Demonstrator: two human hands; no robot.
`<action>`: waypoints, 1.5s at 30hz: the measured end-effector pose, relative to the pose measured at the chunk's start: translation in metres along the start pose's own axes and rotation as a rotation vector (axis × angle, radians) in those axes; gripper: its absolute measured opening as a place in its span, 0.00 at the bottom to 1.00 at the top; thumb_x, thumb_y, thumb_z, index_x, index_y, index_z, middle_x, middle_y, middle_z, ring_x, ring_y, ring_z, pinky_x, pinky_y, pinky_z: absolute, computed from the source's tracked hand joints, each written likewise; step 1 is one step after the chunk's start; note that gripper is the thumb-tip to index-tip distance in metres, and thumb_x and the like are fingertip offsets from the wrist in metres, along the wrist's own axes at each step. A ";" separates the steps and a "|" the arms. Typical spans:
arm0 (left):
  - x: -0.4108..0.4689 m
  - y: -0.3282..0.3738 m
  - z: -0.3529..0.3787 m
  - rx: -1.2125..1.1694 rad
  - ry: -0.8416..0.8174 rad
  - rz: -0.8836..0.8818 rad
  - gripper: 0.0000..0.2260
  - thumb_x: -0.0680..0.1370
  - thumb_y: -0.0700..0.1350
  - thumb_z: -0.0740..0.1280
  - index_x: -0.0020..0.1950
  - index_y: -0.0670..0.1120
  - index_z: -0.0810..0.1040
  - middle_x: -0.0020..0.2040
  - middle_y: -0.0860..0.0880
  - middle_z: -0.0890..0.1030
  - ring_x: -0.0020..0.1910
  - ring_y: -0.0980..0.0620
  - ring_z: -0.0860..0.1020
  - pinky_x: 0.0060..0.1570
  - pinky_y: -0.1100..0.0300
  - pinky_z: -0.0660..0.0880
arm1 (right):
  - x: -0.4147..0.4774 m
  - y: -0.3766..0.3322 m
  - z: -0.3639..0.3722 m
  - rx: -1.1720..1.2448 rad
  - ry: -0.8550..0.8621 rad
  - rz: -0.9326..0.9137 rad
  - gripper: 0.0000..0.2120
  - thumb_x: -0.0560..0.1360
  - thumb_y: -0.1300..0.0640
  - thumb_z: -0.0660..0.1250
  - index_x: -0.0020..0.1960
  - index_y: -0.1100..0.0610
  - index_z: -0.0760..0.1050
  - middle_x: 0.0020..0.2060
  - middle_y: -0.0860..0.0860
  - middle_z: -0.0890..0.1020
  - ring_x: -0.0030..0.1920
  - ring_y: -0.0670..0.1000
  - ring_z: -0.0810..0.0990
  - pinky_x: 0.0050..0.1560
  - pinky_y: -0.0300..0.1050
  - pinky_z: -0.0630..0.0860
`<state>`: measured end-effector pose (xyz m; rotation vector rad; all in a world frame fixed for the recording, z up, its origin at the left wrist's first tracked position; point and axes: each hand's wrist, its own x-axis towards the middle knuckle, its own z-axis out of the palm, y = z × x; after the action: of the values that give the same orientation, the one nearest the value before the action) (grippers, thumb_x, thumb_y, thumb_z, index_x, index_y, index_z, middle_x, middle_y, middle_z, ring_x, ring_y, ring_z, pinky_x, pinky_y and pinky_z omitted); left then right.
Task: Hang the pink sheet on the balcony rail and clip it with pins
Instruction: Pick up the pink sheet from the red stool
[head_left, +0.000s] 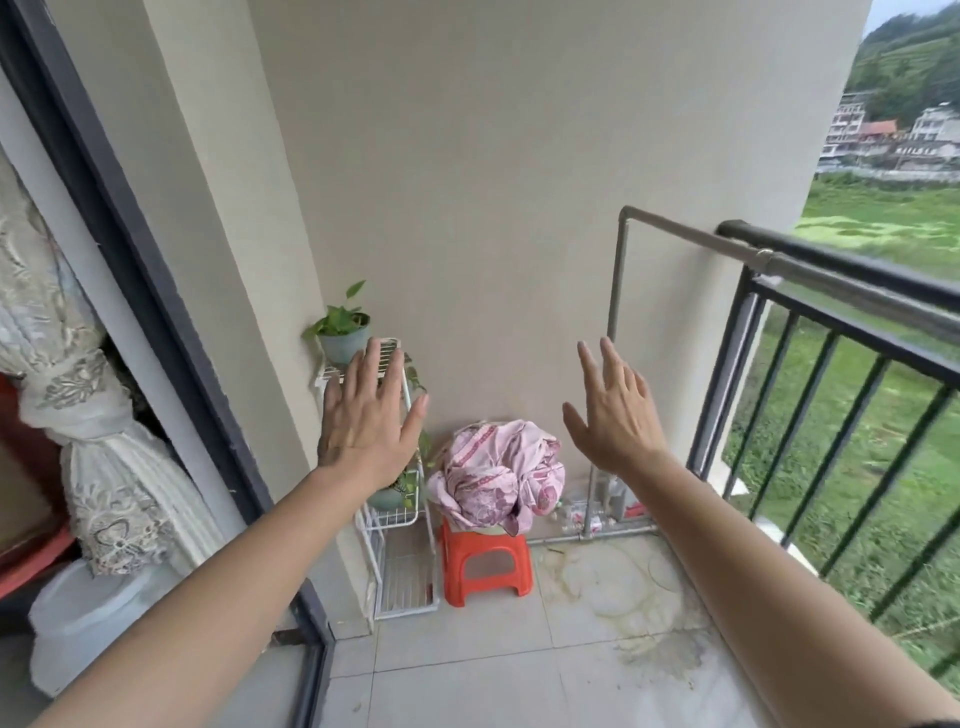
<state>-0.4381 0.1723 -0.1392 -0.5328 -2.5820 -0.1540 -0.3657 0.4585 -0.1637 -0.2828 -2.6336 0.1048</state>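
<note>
The pink sheet lies bundled in a basin on an orange plastic stool at the foot of the far wall. The dark balcony rail runs along the right side, with a grey pipe just inside it. My left hand is stretched out in the air, fingers spread, palm away from me, in front of the white rack. My right hand is held out the same way, above and right of the sheet. Neither hand touches anything. No pins are visible.
A white wire rack with potted plants stands left of the stool in the corner. A dark sliding door frame and a tied lace curtain are on the left. Grey pipes run down by the wall.
</note>
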 end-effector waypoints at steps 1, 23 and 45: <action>0.015 -0.006 0.017 -0.019 -0.014 -0.012 0.30 0.82 0.61 0.48 0.80 0.47 0.53 0.81 0.43 0.49 0.78 0.42 0.54 0.74 0.42 0.55 | 0.017 0.001 0.019 -0.005 -0.021 -0.006 0.39 0.78 0.43 0.60 0.81 0.56 0.47 0.79 0.63 0.54 0.76 0.63 0.63 0.74 0.56 0.61; 0.360 -0.040 0.393 -0.211 -0.479 -0.032 0.31 0.81 0.63 0.45 0.80 0.52 0.43 0.80 0.49 0.37 0.79 0.45 0.47 0.75 0.45 0.49 | 0.371 0.110 0.329 -0.108 -0.389 0.036 0.42 0.77 0.42 0.63 0.81 0.53 0.44 0.79 0.61 0.53 0.74 0.62 0.65 0.74 0.56 0.62; 0.296 0.025 0.759 -0.240 -1.245 -0.778 0.48 0.71 0.77 0.51 0.80 0.48 0.44 0.81 0.43 0.44 0.79 0.41 0.43 0.75 0.39 0.49 | 0.396 0.160 0.745 -0.003 -1.130 -0.144 0.49 0.71 0.34 0.68 0.80 0.47 0.43 0.80 0.58 0.48 0.79 0.62 0.51 0.76 0.65 0.53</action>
<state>-1.0048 0.4514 -0.6550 0.5709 -3.8781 -0.5263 -1.0321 0.6836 -0.6568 -0.0054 -3.7588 0.2772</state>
